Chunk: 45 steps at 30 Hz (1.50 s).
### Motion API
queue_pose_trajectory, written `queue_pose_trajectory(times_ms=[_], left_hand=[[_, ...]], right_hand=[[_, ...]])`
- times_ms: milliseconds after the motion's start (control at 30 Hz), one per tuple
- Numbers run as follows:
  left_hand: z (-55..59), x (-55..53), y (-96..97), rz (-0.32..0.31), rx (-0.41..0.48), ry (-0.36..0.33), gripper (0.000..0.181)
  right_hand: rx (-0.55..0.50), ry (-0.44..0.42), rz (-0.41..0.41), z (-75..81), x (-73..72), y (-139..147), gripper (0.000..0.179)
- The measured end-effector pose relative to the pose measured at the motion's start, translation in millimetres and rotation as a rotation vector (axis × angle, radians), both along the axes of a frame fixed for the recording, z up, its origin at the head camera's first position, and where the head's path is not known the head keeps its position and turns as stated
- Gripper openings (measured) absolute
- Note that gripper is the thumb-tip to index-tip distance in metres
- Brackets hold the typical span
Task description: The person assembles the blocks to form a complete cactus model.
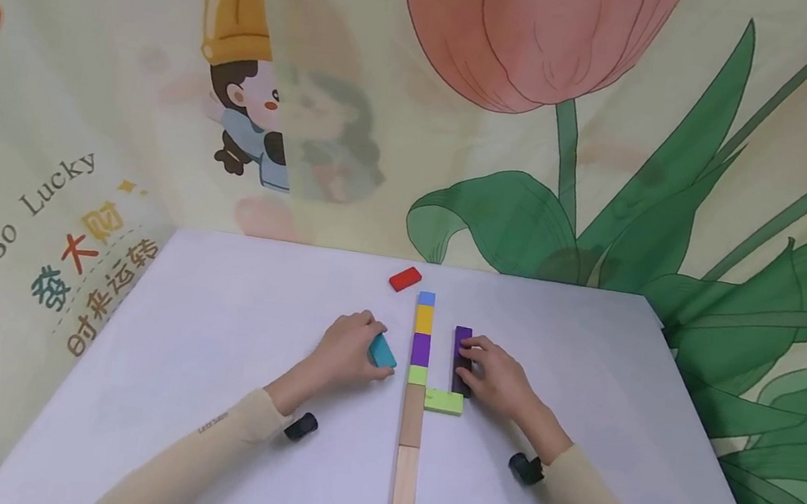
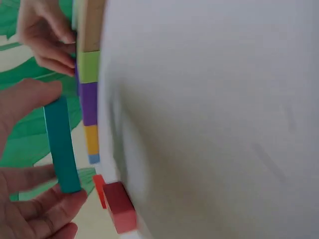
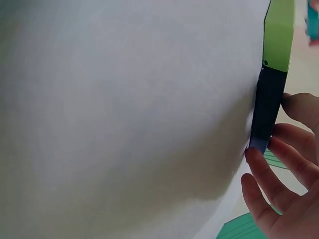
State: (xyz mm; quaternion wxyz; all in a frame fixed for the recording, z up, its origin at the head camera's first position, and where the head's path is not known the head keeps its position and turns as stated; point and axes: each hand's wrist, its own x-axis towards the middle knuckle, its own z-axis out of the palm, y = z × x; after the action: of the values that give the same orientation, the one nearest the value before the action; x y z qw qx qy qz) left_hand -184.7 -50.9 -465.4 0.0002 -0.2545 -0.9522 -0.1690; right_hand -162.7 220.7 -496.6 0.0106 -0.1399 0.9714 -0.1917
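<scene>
My left hand pinches a teal block between thumb and fingertips, tilted, just left of a straight row of blocks. That row runs from two wooden blocks nearest me through light green, a purple block and a yellow block to a small blue one at the far end. On the other side, my right hand grips a long dark purple block with thumb and fingers. Its near end meets a light green block that juts rightward from the row.
A red block lies beyond the row's far end, slightly left. The white table ends at a printed curtain behind it. Dark wrist cameras show near both sleeves.
</scene>
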Motion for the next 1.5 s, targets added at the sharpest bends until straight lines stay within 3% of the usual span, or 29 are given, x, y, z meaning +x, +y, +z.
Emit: queue_pose_trajectory(times_ms=[100,233,400,567,767,1133,1500], left_hand=[[-11.5,15.1,-7.5,-0.011,0.032,0.039,0.049],[-21.9,26.6,-8.9,0.009,0.049,0.042,0.049],[-20.5,30.9,-8.0,-0.016,0.006,-0.019,0.053],[-16.6,33.8,-8.8,-0.033,-0.062,-0.068,0.036],[-14.5,27.1,-1.6,-0.005,-0.078,-0.041,0.019],[-14.0,11.2,15.3,0.041,-0.095,-0.029,0.021],[-16.8,8.8,20.7,0.030,-0.102,-0.040,0.023]], right_hand=[[0.005,-0.002,-0.002,-0.3,-0.7,-0.1,0.041],[-0.010,0.012,0.002,-0.3,-0.9,-0.1,0.040],[-0.027,0.025,-0.004,1.7,-0.1,0.5,0.039],[-0.019,0.009,0.012,0.7,0.4,-0.8,0.039],[-0.022,0.025,0.008,1.8,0.6,-0.2,0.039],[-0.033,0.012,-0.006,1.1,0.6,-1.6,0.040],[-0.030,0.007,-0.015,-1.2,0.1,0.0,0.039]])
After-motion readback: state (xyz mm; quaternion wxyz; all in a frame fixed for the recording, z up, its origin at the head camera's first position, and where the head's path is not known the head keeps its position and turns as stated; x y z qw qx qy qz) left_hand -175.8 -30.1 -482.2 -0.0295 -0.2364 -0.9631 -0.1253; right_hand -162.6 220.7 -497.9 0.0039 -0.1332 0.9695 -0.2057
